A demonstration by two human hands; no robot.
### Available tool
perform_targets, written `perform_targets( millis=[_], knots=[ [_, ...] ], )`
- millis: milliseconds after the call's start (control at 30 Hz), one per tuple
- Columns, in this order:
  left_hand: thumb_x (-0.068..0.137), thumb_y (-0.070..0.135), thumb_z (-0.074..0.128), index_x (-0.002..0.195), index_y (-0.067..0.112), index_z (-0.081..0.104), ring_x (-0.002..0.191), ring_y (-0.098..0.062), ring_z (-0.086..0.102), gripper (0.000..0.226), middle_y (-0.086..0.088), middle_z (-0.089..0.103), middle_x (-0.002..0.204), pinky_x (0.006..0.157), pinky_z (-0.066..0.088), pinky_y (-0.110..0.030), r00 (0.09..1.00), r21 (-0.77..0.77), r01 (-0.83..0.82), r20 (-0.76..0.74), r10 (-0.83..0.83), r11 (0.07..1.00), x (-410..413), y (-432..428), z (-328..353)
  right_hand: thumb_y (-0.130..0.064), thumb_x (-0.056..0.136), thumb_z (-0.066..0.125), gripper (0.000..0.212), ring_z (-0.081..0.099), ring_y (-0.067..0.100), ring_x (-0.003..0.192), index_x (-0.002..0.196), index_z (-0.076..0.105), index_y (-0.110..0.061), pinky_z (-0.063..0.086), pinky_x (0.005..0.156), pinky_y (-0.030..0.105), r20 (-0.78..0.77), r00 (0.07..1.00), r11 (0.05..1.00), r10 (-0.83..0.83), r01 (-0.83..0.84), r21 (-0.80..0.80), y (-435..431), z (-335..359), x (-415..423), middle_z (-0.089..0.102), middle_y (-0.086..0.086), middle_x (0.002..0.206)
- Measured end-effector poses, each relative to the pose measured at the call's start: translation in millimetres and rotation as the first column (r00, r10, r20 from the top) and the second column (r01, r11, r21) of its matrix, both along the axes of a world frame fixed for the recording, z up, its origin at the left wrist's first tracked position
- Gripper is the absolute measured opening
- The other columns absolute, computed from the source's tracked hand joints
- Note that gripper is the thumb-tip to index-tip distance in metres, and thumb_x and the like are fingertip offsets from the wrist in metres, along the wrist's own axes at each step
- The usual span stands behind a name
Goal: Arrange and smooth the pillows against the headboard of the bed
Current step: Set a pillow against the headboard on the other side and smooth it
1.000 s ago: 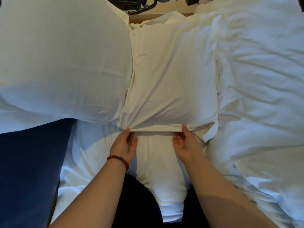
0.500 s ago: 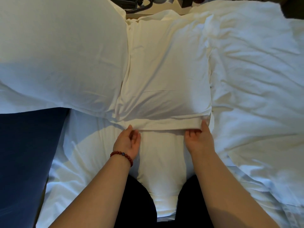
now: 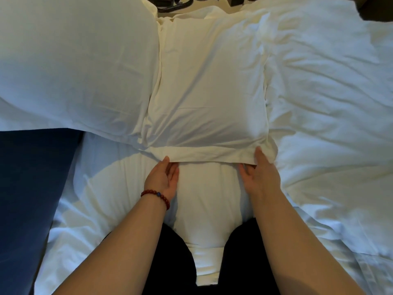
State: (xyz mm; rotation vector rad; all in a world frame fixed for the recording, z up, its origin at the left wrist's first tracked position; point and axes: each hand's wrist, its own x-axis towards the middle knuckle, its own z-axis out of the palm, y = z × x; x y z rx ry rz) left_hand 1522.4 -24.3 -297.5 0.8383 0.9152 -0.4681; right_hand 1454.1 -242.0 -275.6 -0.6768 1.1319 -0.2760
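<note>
A cream-white middle pillow (image 3: 208,81) lies flat in front of me, its loose hem (image 3: 204,155) along the near edge. A larger, puffier white pillow (image 3: 74,71) lies to its left and overlaps its left edge. My left hand (image 3: 162,179), with a red bead bracelet at the wrist, pinches the hem near its left end. My right hand (image 3: 260,177) grips the hem's right corner, thumb on top and fingers underneath. The headboard itself is not visible.
A rumpled white duvet (image 3: 329,103) fills the right side. White bedding (image 3: 208,209) runs toward me between my dark-trousered knees (image 3: 170,262). A dark blue surface (image 3: 27,199) lies at the left. A black telephone cord (image 3: 174,6) shows at the top edge.
My right hand has slid right along the hem to its corner, pulling the hem flatter. My left hand has stayed near the left end. The view has drifted slightly.
</note>
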Motion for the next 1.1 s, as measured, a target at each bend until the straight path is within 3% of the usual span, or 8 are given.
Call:
perform_targets(
  millis=[167,233,333,500,700,833,933,1100],
  knots=[
    [0.097,0.012,0.056,0.108,0.009,0.063,0.097,-0.013,0.064,0.013,-0.005,0.067,0.104,0.089,0.051,-0.025,0.999,0.079,0.017,0.029,-0.019,0.997,-4,7,0,-0.037,0.103,0.047,0.055,0.054,0.034,0.123,0.149,0.032,-0.01,0.044,0.063,0.003,0.001,0.975,0.935,-0.224,0.214,0.284,7,12,4,0.045,0.024,0.144],
    [0.098,0.013,0.055,0.116,0.011,0.062,0.103,-0.012,0.061,0.02,-0.003,0.066,0.111,0.099,0.045,-0.026,0.998,0.053,0.018,0.053,-0.021,0.998,-2,15,6,-0.053,0.097,0.05,0.058,0.051,0.028,0.127,0.143,0.039,-0.019,0.045,0.083,0.009,0.037,0.995,0.964,-0.095,0.083,0.251,30,6,6,0.046,0.016,0.144],
    [0.101,0.017,0.047,0.137,0.013,0.05,0.109,-0.008,0.056,0.036,0.003,0.06,0.122,0.095,0.043,-0.024,0.992,0.059,0.035,0.121,-0.042,0.998,14,38,8,-0.023,0.105,0.038,0.026,0.041,0.02,0.138,0.129,0.049,-0.026,0.039,0.102,0.03,0.092,0.985,0.922,0.145,-0.168,0.348,66,-11,6,0.043,0.005,0.151],
    [0.09,0.028,0.068,0.144,0.023,0.043,0.112,-0.008,0.06,0.06,0.005,0.065,0.125,0.09,0.048,-0.023,0.956,0.186,0.041,0.279,-0.092,0.982,52,75,22,-0.032,0.096,0.059,0.053,0.041,0.019,0.14,0.143,0.046,-0.011,0.032,0.116,0.03,0.221,0.942,0.85,0.254,-0.326,0.413,122,-19,44,0.046,0.007,0.149],
    [0.088,0.019,0.071,0.111,0.014,0.065,0.106,-0.019,0.066,0.024,-0.005,0.069,0.117,0.098,0.051,-0.035,0.961,0.285,-0.003,0.266,-0.076,0.959,60,91,28,-0.011,0.097,0.06,0.029,0.065,0.02,0.099,0.126,0.057,-0.011,0.052,0.094,0.034,0.203,0.969,0.877,0.138,-0.215,0.43,138,-11,69,0.068,0.008,0.106],
    [0.09,0.021,0.069,0.121,0.01,0.061,0.11,-0.02,0.065,0.034,-0.008,0.067,0.121,0.099,0.051,-0.036,0.965,0.277,-0.05,0.259,-0.025,0.96,37,97,23,-0.017,0.101,0.055,0.025,0.067,0.02,0.098,0.124,0.057,-0.01,0.052,0.093,0.033,0.123,0.988,0.927,0.09,-0.129,0.353,140,-18,46,0.069,0.01,0.106],
    [0.092,0.018,0.065,0.12,0.009,0.061,0.113,-0.021,0.064,0.03,-0.007,0.067,0.121,0.099,0.05,-0.033,0.965,0.237,-0.036,0.262,-0.028,0.971,31,99,29,-0.026,0.097,0.061,0.026,0.064,0.016,0.103,0.121,0.061,-0.017,0.049,0.094,0.031,0.179,0.955,0.866,0.237,-0.292,0.406,156,-18,46,0.069,0.004,0.114],
    [0.085,0.028,0.075,0.079,0.015,0.059,0.076,-0.013,0.064,0.021,-0.002,0.067,0.082,0.075,0.054,-0.023,0.975,0.503,-0.149,0.219,0.041,0.851,33,119,37,-0.02,0.093,0.067,0.033,0.064,0.017,0.093,0.125,0.06,-0.013,0.054,0.081,0.028,0.128,0.968,0.863,0.218,-0.252,0.438,180,-5,79,0.067,0.007,0.112]
  ],
)
